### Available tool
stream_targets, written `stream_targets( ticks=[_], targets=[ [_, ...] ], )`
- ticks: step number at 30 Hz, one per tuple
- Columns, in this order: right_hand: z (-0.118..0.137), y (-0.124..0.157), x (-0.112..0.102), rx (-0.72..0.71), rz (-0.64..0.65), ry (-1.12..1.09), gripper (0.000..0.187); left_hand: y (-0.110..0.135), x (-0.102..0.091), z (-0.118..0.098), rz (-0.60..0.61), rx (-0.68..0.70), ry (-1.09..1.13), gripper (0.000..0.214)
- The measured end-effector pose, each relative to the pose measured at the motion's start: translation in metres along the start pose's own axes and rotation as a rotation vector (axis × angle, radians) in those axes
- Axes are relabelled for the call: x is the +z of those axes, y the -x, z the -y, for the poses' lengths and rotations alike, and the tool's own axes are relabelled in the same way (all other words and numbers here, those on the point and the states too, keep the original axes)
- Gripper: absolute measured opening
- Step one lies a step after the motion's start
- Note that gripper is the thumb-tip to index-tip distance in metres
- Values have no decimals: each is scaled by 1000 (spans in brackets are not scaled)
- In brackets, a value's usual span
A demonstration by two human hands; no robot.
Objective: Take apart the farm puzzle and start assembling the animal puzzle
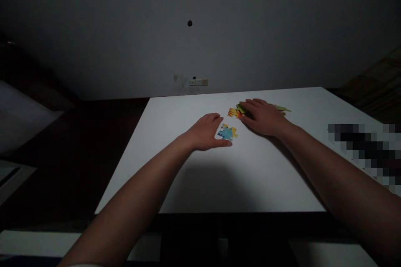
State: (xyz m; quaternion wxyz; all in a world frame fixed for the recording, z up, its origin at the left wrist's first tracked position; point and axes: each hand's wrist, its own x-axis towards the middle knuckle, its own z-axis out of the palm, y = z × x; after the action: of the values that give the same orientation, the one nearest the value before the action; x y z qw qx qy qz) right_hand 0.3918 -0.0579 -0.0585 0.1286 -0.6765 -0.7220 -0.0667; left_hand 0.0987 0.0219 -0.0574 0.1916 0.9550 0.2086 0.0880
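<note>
On the white table (pixel 194 175), my left hand (pixel 205 131) rests with thumb and fingers spread. In the gap between them lies a blue and yellow group of jigsaw puzzle pieces (pixel 227 132). My right hand (pixel 261 116) is arched over other puzzle pieces, fingers stretched out and thumb apart. Orange and yellow puzzle pieces (pixel 233 112) show at its fingertips, with green ones (pixel 242 108) between thumb and fingers. More green pieces (pixel 282 109) stick out beyond the back of this hand. The parts under the palm are hidden.
A grey wall (pixel 140 33) with a socket strip (pixel 198 82) stands behind the table. At the right edge a blurred-out dark patch (pixel 366 146) covers part of the view. The table's front edge (pixel 238 212) runs below my forearms.
</note>
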Motion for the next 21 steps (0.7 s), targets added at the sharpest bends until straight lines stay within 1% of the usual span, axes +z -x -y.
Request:
stream_targets(
  ticks=[3, 6, 8, 11, 13, 14, 16, 17, 18, 19, 21],
  targets=[
    [7, 0, -1, 13, 63, 28, 62, 1, -1, 4, -12, -8, 22, 81],
    [11, 0, -6, 5, 72, 23, 58, 1, -3, 13, -10, -2, 80, 53],
    [11, 0, -9, -3, 69, 9, 54, 0, -4, 18, -12, 14, 127, 47],
    [9, 1, -12, 1, 58, -5, 51, 3, -8, 18, -54, 44, 176, 50],
    [8, 2, -14, 1, 54, -4, 53, 6, -13, 12, -67, 19, 113, 53],
    [7, 2, -15, 1, 54, -4, 54, 9, -15, 8, -57, -14, 49, 64],
    [8, 3, -18, 4, 59, -9, 55, 13, -19, 0, 0, -85, -68, 94],
    [8, 3, -19, 6, 63, -12, 55, 15, -21, -2, 36, -108, -90, 101],
    [9, 3, -20, 8, 66, -16, 54, 16, -22, -3, 68, -119, -90, 101],
    [9, 3, -20, 10, 70, -21, 54, 17, -23, -1, 89, -120, -72, 97],
    [10, 3, -20, 11, 78, -36, 54, 18, -25, 8, 85, -103, -12, 86]
  ],
)
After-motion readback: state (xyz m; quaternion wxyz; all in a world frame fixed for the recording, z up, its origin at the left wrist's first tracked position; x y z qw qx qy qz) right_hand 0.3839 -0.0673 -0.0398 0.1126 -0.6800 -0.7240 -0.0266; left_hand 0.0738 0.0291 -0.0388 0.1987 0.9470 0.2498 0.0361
